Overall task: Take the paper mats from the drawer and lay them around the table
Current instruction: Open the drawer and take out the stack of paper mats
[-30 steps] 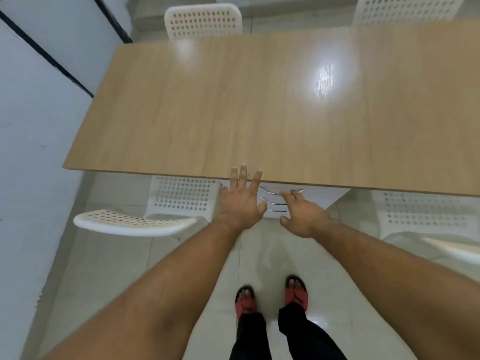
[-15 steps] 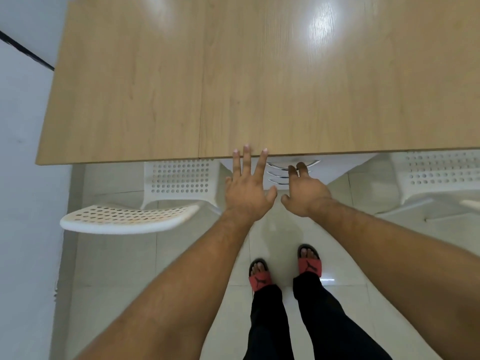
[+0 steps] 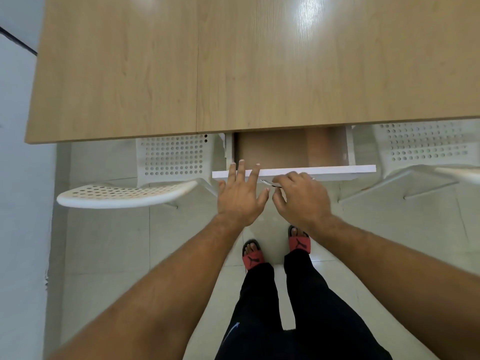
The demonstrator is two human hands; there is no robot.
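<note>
The drawer (image 3: pixel 337 169), shut half a second ago, now stands pulled out from under the table (image 3: pixel 233 74) at twelve o'clock, with the right hand (image 3: pixel 301 198) curled round its metal handle (image 3: pixel 267 182) and the left hand (image 3: pixel 240 198) spread-fingered on its front, baring brown paper mats (image 3: pixel 272 152) (apparently) ready for lifting.

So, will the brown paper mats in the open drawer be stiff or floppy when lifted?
Probably floppy: the paper mats lie flat and look thin in the drawer. Likely light for their area, being such thin sheets. They may slide apart, since one sheet seems to overlap another at the right.
</note>
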